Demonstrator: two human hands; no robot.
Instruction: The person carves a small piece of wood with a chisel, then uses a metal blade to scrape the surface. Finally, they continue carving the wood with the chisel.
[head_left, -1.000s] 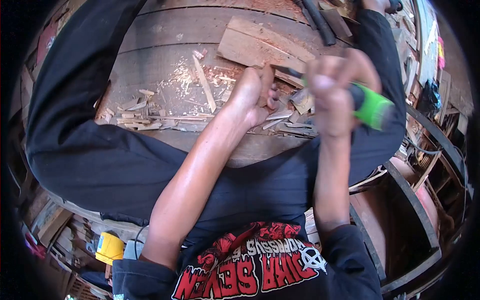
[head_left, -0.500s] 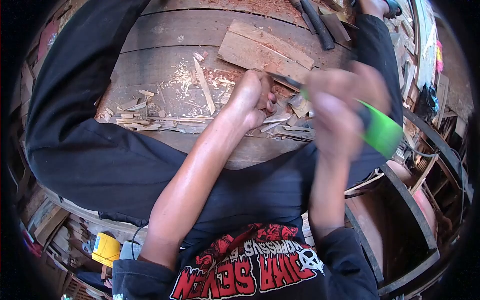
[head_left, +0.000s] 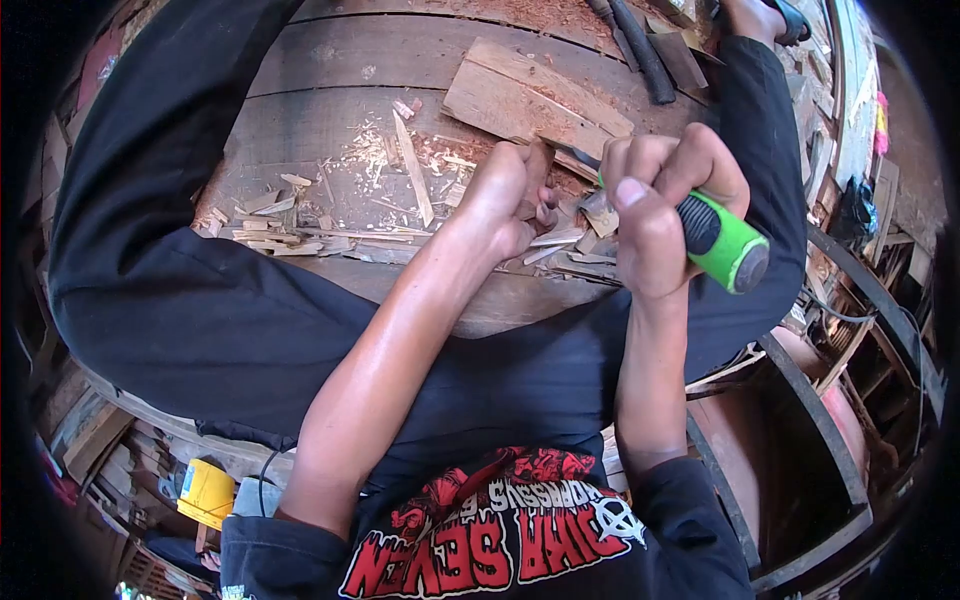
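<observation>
Worn grey-brown floorboards (head_left: 340,60) run beneath the scene, dusted reddish towards twelve o'clock. A dark-barred frame (head_left: 822,418) lies at four o'clock, a yellow container (head_left: 205,492) at eight, and loose planks (head_left: 885,200) crowd three. Soft light covers the boards; the outer edges are dim.

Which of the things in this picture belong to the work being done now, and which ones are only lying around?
In use:
- green-handled tool, in the right hand
- small wood piece, in the left hand

Seemingly just lying about:
- pale wood strip
- dark bar
- yellow container
</observation>
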